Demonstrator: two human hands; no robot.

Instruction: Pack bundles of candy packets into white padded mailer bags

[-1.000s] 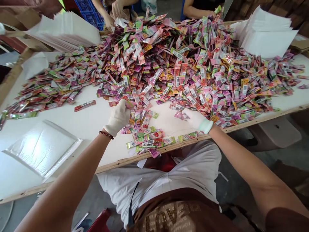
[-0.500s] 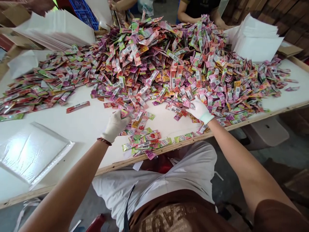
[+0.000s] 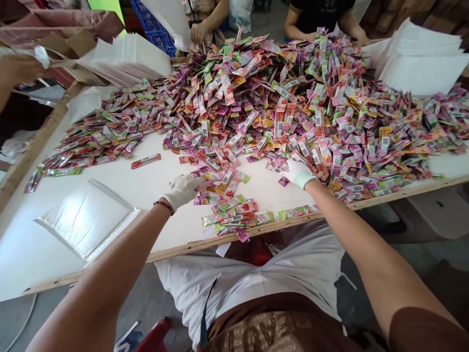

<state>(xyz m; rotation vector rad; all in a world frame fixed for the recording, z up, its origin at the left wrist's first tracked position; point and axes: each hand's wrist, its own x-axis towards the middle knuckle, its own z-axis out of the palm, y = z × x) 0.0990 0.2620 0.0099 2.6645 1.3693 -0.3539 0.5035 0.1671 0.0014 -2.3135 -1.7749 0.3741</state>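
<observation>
- On the white tabletop [image 3: 266, 193], the left hand [image 3: 183, 189], cloth-gloved, is leaning palm-down, fingers half-bent beside loose, slim, glossy sachets [image 3: 225, 183]; its grip cannot be told.
- The right hand [image 3: 297, 173] is curling at the jagged sachet pile's [image 3: 264, 102] near edge, its grip likewise unclear.

Glare whitens the bag [image 3: 88, 222] and the table's [image 3: 22, 259] left side, while the floor [image 3: 142, 296] is dim. Sachets [image 3: 256, 107] look fairly sharp; a co-worker's hand [image 3: 20, 68] is blurred. Wide-angle distortion stretches the edges.
</observation>
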